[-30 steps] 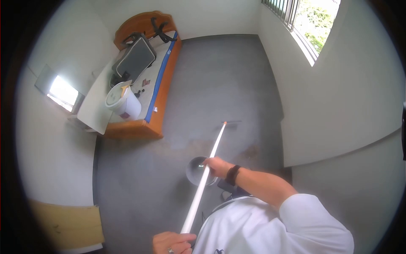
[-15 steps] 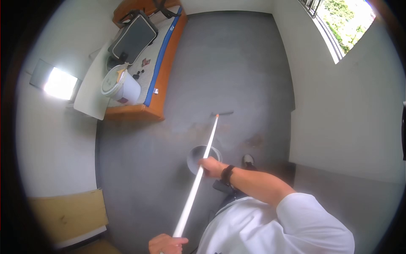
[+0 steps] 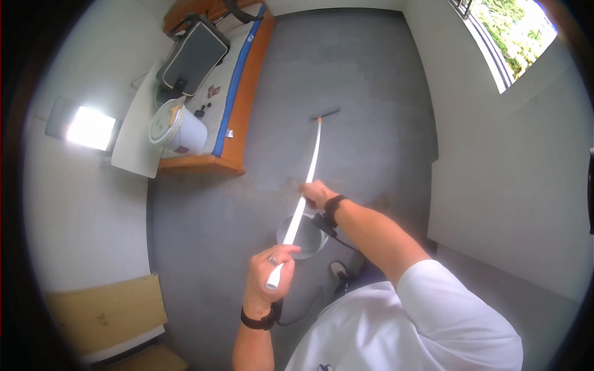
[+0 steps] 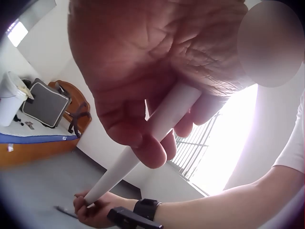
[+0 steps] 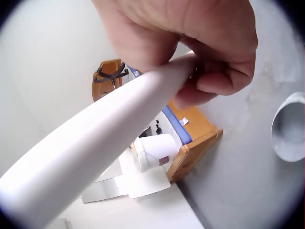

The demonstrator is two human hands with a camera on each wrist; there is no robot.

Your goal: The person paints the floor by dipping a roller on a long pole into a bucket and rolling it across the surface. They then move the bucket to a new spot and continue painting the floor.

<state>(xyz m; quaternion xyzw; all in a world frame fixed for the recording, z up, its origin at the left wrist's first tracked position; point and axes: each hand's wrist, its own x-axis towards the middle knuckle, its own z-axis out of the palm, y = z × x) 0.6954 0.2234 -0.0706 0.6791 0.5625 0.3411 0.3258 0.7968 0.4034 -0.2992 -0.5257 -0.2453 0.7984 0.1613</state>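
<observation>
A long white pole (image 3: 296, 219) with an orange joint and a thin dark crossbar (image 3: 327, 115) at its far end reaches out over the grey floor. My left hand (image 3: 267, 269), wearing a ring, grips it near the open tube end. Farther along, my right hand (image 3: 318, 194) holds the shaft. In the left wrist view, curled fingers wrap the pole (image 4: 119, 164) below the palm. The right wrist view has thumb and fingers pinching the pole (image 5: 100, 121). Beneath the shaft stands a bucket (image 3: 311, 245), partly covered by it.
Left of the floor (image 3: 346, 74) is a wooden bed (image 3: 230, 151) bearing a lidded white bucket (image 3: 190, 132) and a grey padded chair part (image 3: 197, 55). A pale wooden board (image 3: 108, 315) stands at lower left. A window (image 3: 513, 37) opens in the right wall. My shoe (image 3: 338, 268) is near the floor bucket.
Both hands have moved forward with the pole, pushing the crossbar farther away along the floor. The left hand has come up from the bottom edge, bringing the pole's tube end into view.
</observation>
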